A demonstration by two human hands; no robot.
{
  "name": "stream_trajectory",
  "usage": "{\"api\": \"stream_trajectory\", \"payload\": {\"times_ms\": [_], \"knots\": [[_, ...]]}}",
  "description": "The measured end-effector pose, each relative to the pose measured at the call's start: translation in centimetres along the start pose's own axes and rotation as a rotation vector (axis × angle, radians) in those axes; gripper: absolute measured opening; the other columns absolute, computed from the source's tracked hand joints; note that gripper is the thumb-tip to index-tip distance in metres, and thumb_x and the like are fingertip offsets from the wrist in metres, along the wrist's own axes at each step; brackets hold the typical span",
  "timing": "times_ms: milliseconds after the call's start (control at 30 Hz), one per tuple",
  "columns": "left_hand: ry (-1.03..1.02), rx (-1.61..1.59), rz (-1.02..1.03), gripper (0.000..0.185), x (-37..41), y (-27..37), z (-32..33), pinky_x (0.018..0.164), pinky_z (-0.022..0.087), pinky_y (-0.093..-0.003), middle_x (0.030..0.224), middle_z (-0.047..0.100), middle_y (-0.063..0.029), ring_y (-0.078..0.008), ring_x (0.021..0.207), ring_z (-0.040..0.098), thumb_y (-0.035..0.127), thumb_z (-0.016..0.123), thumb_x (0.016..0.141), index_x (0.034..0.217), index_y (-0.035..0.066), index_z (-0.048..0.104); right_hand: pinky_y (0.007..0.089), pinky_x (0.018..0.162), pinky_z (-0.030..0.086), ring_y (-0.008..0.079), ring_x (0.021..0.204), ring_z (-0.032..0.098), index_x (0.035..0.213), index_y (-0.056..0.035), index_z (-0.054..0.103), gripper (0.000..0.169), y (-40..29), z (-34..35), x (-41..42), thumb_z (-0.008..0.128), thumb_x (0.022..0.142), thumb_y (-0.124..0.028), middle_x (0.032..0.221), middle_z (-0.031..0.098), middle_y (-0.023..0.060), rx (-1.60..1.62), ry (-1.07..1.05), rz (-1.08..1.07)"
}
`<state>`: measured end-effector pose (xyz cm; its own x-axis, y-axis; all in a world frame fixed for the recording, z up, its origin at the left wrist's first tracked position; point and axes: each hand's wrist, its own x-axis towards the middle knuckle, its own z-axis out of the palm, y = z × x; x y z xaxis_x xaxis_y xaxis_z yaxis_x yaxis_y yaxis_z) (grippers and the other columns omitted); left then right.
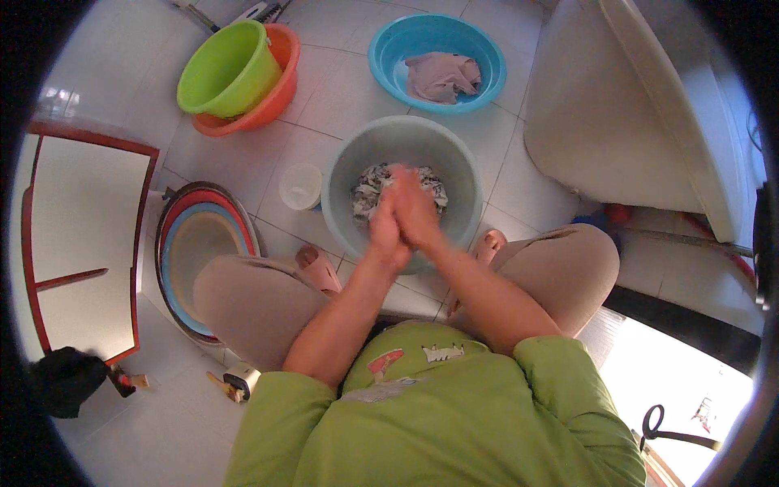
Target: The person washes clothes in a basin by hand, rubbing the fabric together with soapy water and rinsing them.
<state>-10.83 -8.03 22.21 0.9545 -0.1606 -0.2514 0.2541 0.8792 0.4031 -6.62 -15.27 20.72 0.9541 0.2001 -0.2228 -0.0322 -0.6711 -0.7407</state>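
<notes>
Before me stands a grey-green plastic basin [342, 155] with a bunched black-and-white patterned cloth [367, 193] inside. My left hand [386, 228] and my right hand [415, 204] are pressed together over the middle of this cloth, inside the basin's rim. The fingertips blur with motion and reach in among the folds. Whatever lies between the palms is hidden, so a grip on the cloth cannot be made out.
A blue basin [380, 67] holding a pinkish cloth [441, 76] stands beyond. Green [228, 70] and orange [286, 79] basins nest at upper left. A translucent tub [300, 187], stacked basins [204, 243] and a white cabinet [91, 195] are left; a large pale fixture [608, 122] stands right.
</notes>
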Motion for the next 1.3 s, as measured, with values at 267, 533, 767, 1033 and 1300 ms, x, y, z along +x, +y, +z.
{"api": "stream_trajectory", "payload": {"times_ms": [267,533,767,1033,1300], "knots": [[0.127,-0.239,0.127,0.049,0.5,2.2,0.6,0.103,0.023,-0.0372,0.137,0.033,-0.0035,-0.0219,0.124,0.032,0.037,0.029,0.094,0.134,0.01,0.028,0.0612,0.097,0.019,0.0326,0.131,0.017,0.135,-0.0137,0.026,0.047,-1.2,-0.1,-0.1,0.024,0.093,-0.035,0.143,0.019,0.0095,-0.111,0.004,-0.077],[0.189,0.399,0.083,0.037,0.7,0.6,2.6,0.097,0.033,-0.0377,0.123,0.045,-0.0065,-0.0216,0.114,0.044,0.021,0.037,0.093,0.128,0.008,0.034,0.038,0.093,0.037,0.0264,0.113,0.045,0.128,-0.0097,0.039,0.049,-1.3,-1.0,1.4,0.023,0.094,-0.042,0.127,0.043,0.012,1.388,-0.007,0.191],[0.197,0.156,0.209,0.04,2.0,3.1,3.7,0.094,0.038,-0.0383,0.123,0.044,-0.0069,-0.0219,0.111,0.045,0.017,0.038,0.093,0.132,0.01,0.031,0.0334,0.087,0.044,0.0209,0.098,0.054,0.119,-0.0056,0.046,0.045,-3.7,-3.7,0.7,0.034,0.092,-0.04,0.108,0.056,0.0089,1.869,-0.05,0.221],[0.169,0.043,0.18,0.039,1.6,3.5,3.6,0.096,0.035,-0.0443,0.126,0.041,-0.0082,-0.0249,0.115,0.042,0.021,0.036,0.093,0.131,0.017,0.032,0.0359,0.085,0.046,0.0215,0.099,0.054,0.109,-0.0034,0.048,0.025,-3.2,-3.3,1.3,0.044,0.089,-0.019,0.107,0.055,0.0099,1.532,0.048,0.18],[0.05,-0.148,0.231,0.038,1.6,3.8,2.8,0.1,0.032,-0.0461,0.124,0.044,-0.0106,-0.0264,0.117,0.041,0.033,0.041,0.09,0.123,0.015,0.04,0.0473,0.089,0.043,0.0308,0.102,0.053,0.107,-0.0023,0.042,0.023,-2.8,-4.2,1.6,0.032,0.092,-0.015,0.109,0.053,0.016,2.143,-0.089,0.074]]}}
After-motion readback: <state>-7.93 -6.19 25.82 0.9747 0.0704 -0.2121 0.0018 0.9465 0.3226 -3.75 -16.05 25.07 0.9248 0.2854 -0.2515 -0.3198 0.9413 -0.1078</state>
